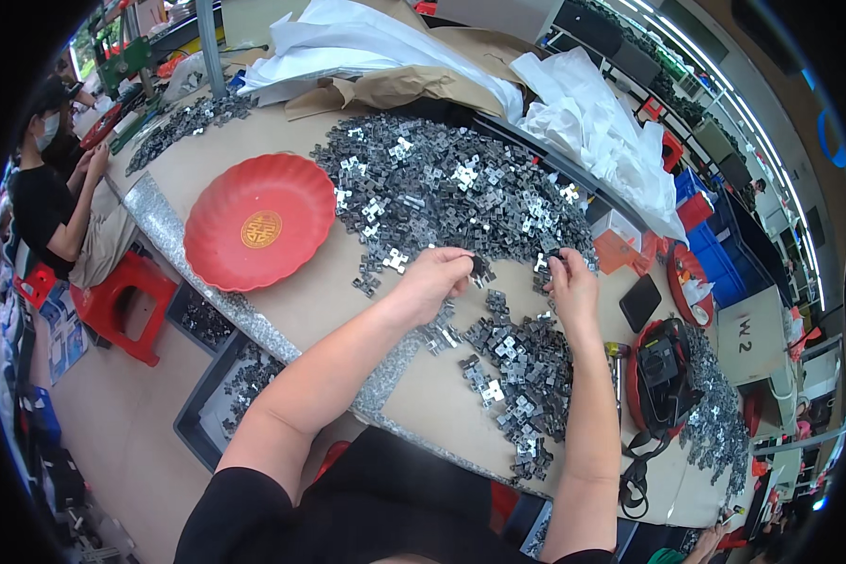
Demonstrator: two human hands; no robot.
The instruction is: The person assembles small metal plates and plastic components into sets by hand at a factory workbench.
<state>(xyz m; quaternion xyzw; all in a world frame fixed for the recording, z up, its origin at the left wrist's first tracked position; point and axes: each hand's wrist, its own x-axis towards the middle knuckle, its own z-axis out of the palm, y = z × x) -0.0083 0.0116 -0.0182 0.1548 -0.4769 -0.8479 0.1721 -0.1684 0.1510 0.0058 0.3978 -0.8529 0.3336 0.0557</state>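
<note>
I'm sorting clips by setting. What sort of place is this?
Probably a small factory or assembly workshop. A big heap of small metal parts covers the worktable, bins of more parts sit below, and another worker sits at the next bench.

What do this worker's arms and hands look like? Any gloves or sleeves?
No gloves: the left hand and right hand are bare, with no rings or watch that I can make out. Both forearms are uncovered; a short black sleeve shows only at the left upper arm.

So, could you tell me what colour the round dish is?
Red dish, gold emblem at centre; head view.
</note>
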